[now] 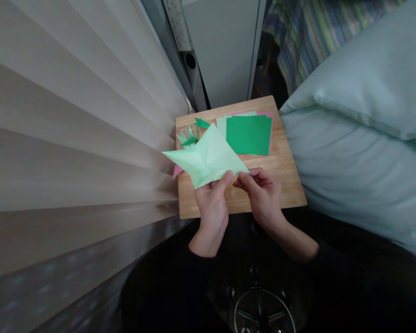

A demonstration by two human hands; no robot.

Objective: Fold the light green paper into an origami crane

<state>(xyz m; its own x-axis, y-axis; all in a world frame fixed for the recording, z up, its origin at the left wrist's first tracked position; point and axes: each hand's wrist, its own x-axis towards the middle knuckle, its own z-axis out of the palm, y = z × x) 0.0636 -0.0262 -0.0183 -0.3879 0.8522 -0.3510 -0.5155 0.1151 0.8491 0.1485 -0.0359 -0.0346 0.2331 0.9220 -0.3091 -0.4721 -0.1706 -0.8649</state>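
A creased light green paper sheet [208, 157] is held up over a small wooden table [280, 162]. My left hand [213, 203] pinches its near edge from below, thumb on top. My right hand [261, 192] pinches the sheet's near right corner beside the left thumb. A stack of square papers [249, 134] with a dark green sheet on top lies flat at the back of the table. Small folded green paper figures [190, 134] sit at the table's back left corner. A pink paper [176, 172] pokes out under the held sheet at the left edge.
Pale pleated blinds [72, 138] run along the left. Light blue pillows [360, 120] press against the table's right side. A grey cabinet [225, 46] stands behind the table, with a striped cloth [305, 32] at the back right. A chair base [263, 310] shows below.
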